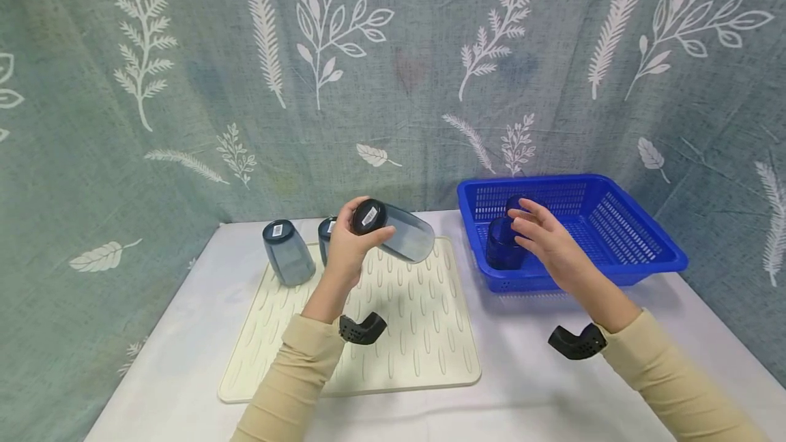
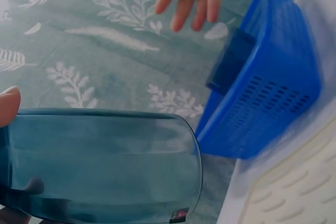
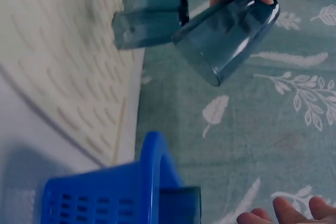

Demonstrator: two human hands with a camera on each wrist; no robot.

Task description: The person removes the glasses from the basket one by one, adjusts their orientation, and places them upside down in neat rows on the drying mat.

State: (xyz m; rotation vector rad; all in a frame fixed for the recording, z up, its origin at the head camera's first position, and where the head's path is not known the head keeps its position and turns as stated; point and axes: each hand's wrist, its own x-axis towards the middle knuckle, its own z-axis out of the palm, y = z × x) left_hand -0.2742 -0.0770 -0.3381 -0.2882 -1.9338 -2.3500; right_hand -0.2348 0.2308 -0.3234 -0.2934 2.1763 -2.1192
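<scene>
My left hand (image 1: 345, 245) grips a blue-grey tinted drinking glass (image 1: 406, 234) by its dark, labelled base. Tilted above the mat, the glass has its mouth pointing to the lower right. It fills the lower left wrist view, with a small sticker near the rim. My right hand (image 1: 549, 241) is empty, fingers spread, over the left part of a blue basket (image 1: 638, 277). Two matching glasses, one dark blue (image 1: 505, 251) in front and another (image 1: 518, 203) behind, stand inside the basket, partly hidden by that hand.
A cream ribbed drying mat (image 1: 417, 333) lies on the white table (image 1: 178, 353). Two upside-down glasses stand at its back left: one at the corner (image 1: 288, 258) and one (image 1: 325, 239) half behind my left hand. A leaf-patterned curtain (image 1: 405, 87) hangs behind.
</scene>
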